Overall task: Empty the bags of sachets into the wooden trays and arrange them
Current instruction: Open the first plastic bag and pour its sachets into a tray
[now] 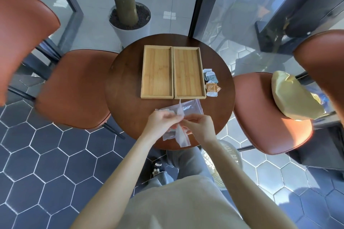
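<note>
Fingers (172, 117) over round wooden table (126, 80)

I look down on a round dark wooden surface (126, 80). Rust-orange chairs stand at nine o'clock (74, 87) and three o'clock (270, 113), the latter holding a yellow cushion (292, 96). A potted trunk (130, 22) stands at twelve. Dark hexagon floor tiles (55, 163) lie below; sunlit glass panels (242, 5) lie beyond.
</note>
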The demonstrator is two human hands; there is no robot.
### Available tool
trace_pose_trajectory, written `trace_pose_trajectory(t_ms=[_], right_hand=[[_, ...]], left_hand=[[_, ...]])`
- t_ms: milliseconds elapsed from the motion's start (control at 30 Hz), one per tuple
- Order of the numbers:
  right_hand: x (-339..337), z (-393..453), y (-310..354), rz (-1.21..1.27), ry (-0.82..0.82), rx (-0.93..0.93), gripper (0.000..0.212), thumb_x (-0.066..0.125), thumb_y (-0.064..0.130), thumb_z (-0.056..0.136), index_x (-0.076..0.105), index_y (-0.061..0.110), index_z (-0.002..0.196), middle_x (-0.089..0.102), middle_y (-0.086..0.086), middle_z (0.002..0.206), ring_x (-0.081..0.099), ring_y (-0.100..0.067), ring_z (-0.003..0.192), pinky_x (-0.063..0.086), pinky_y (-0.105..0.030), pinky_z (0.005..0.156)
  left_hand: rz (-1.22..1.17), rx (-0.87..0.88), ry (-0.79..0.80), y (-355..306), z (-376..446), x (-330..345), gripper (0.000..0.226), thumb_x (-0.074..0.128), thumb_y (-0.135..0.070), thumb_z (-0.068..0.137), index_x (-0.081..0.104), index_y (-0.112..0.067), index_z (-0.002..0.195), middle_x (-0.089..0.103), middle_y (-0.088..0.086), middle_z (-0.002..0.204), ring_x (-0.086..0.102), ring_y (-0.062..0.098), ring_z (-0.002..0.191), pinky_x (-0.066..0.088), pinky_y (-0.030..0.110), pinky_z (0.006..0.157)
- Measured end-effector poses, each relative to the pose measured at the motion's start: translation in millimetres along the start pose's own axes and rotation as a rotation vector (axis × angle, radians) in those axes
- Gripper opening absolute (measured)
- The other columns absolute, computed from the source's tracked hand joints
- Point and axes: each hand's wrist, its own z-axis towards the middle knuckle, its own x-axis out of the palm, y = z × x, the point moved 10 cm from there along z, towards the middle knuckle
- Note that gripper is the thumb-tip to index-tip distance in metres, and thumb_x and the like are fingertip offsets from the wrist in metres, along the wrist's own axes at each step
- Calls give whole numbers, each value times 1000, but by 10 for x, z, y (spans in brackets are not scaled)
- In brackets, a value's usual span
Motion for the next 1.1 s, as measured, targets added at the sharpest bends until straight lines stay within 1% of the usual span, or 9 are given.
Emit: trace_pose_trajectory(t_ms=[100,300,500,600,733,833,967,1033,1100], right_hand=[[38,-10,11,-35,30,-24,9,71,9,77,73,4,84,67,1,66,59,3,48,52,-16,49],[50,-38,-53,-10,120,24,7,74,8,74,74,7,81,71,-9,73,67,-12,60,59,-29,61],[61,-70,-250,182,147,258,3,72,11,77,72,11,74,68,-3,72,63,-10,62,53,-18,57],[48,-74,-252,211,65,252,9,70,10,78,68,9,70,65,-5,66,59,-11,58,48,-20,53],[-251,-25,-408,341,-267,292,7,60,11,85,60,6,80,61,-5,70,62,-17,63,57,-34,57],[-569,44,-201,-10,-395,46,1,58,13,85,58,12,85,64,-3,80,67,-25,70,58,-48,66],[-416,-33,343,-561,-262,-477,9,54,-2,86,59,2,91,66,-14,85,64,-33,63,55,-43,52],[-293,-87,491,-763,-194,-672,13,56,-7,83,61,1,93,66,-16,83,63,-34,53,53,-40,42],[-302,-77,528,-801,-180,-712,15,60,-7,81,63,2,92,68,-14,83,64,-31,54,54,-39,42]], left_hand=[[-56,-44,-72,70,-46,-27,2,73,-21,77,73,-22,75,72,-1,74,68,3,60,56,20,58],[-180,-186,-135,190,-150,-26,10,74,-10,75,72,-15,67,72,4,63,72,21,64,59,27,58],[-358,-249,-142,203,-206,49,6,68,-2,79,70,-5,75,71,0,55,70,14,52,55,21,47],[-299,-212,-189,154,-214,36,13,66,-1,80,71,-7,70,70,-2,51,70,14,52,57,22,50],[-230,-176,-255,131,-243,-89,11,67,-1,78,71,-5,68,71,2,54,71,17,54,59,26,53],[100,-84,-283,28,-280,-258,12,69,-8,74,73,-7,63,72,11,59,71,23,57,60,36,60],[556,89,-294,-317,-331,-335,16,68,-17,76,73,-6,64,70,8,60,65,18,56,53,26,57],[602,137,-313,-443,-333,-369,14,68,-15,75,73,-7,66,71,9,65,64,18,59,49,23,56],[537,174,-334,-531,-335,-398,12,71,-11,75,74,-6,85,74,8,81,68,18,71,49,20,60]])
